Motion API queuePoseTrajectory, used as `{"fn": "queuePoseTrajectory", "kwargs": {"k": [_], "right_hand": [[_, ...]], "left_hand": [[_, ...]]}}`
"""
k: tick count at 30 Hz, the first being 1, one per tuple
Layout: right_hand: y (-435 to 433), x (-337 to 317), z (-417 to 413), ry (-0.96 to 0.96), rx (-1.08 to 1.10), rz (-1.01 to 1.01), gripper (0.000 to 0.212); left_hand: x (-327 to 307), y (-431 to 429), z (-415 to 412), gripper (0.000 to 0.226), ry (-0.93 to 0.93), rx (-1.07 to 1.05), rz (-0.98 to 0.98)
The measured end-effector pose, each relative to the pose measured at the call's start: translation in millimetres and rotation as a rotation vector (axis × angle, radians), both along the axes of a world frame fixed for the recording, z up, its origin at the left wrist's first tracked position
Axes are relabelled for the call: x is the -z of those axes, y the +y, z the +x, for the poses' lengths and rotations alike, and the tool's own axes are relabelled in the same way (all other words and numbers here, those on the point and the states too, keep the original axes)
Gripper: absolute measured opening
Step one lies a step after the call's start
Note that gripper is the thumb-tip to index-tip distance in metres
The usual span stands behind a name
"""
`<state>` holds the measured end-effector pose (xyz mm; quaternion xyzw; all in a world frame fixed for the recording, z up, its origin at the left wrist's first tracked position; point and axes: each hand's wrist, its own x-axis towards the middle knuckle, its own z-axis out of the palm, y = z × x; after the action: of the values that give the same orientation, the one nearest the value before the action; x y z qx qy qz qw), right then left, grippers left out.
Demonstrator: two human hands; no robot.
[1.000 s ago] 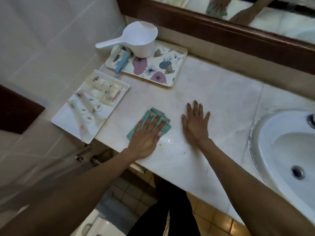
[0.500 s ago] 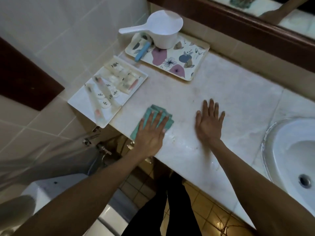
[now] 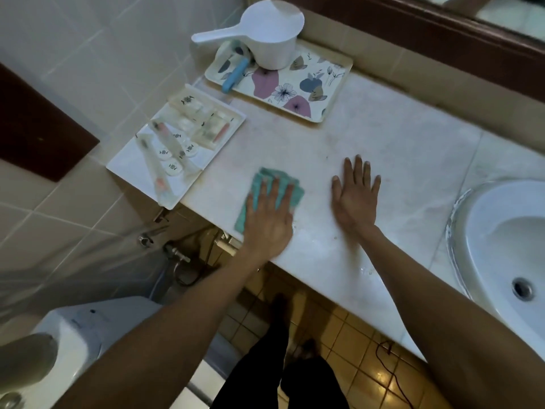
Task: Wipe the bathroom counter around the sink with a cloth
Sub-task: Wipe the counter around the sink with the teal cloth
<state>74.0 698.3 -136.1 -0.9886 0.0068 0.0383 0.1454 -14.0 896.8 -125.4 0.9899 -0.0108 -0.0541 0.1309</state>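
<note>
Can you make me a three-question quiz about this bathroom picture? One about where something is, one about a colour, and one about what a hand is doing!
1. Where does the white scoop stand?
A. In the sink
B. On the flowered tray
C. On the floor

2. What colour is the cloth?
A. Teal green
B. Red
C. Black

3. What is the right hand doing?
A. Holding the scoop
B. Squeezing the cloth
C. Lying flat and empty on the counter

Answers:
1. B, the scoop sits on the far end of the flowered tray, near the wall.
2. A, teal green cloth shows around the fingers of the left hand that presses it down.
3. C, the right hand has its fingers spread on the bare counter, between the cloth and the sink.
</note>
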Motion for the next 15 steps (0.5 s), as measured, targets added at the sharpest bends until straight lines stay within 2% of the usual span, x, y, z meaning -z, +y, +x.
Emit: {"fn": "queuePoseTrajectory", "kwargs": {"k": [4, 7, 8, 9, 13, 15], "right_hand": [[-7.1, -7.5, -7.7, 0.032, -0.049, 0.039, 0.061], [-23.5, -12.8, -22.9, 0.069, -0.149, 0.041, 0.060], [-30.9, -14.8, -28.0, 0.084, -0.181, 0.045, 0.060], [-38.9, -17.1, -33.0, 0.099, -0.208, 0.049, 0.059], [-68.6, -26.1, -47.0, 0.160, -0.302, 0.072, 0.056], [-87.3, -29.7, -54.3, 0.150, -0.306, 0.066, 0.055]], "left_hand": [[-3.3, 7.4, -67.6, 0.055, 0.023, 0.332, -0.024], [-7.1, 50.5, -44.8, 0.053, 0.015, 0.590, 0.019], [-8.2, 60.3, -29.1, 0.053, 0.027, 0.591, 0.042], [-7.8, 63.8, -14.6, 0.053, 0.033, 0.514, 0.052], [-3.5, 12.4, 2.9, 0.055, 0.073, -0.110, -0.024], [-0.9, -34.2, -13.4, 0.057, 0.071, -0.182, -0.045]]}}
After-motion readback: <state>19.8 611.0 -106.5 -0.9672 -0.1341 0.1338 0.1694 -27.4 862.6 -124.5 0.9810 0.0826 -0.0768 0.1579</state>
